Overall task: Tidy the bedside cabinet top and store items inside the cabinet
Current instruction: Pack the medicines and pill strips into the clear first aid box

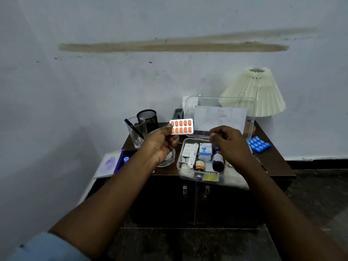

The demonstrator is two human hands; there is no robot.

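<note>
My left hand (160, 143) pinches an orange pill strip (181, 126) by its left edge and holds it up above the dark bedside cabinet (273, 162). My right hand (230, 143) hovers over the clear plastic box (183, 171), fingers curled with nothing visibly in them. The box stands with its lid (252, 117) raised and holds small cartons, a dark bottle (218, 161) and other medicines. A blue pill strip (258, 144) lies on the cabinet top to the right of the box.
On the left of the top stand a drinking glass with a pen (137, 132) and a black mesh holder (148, 118); a notebook (110, 163) overhangs the left edge. A glass dish (168, 160) sits under my left wrist. A pleated lamp (254, 93) stands behind. Two cabinet doors (195, 202) are closed.
</note>
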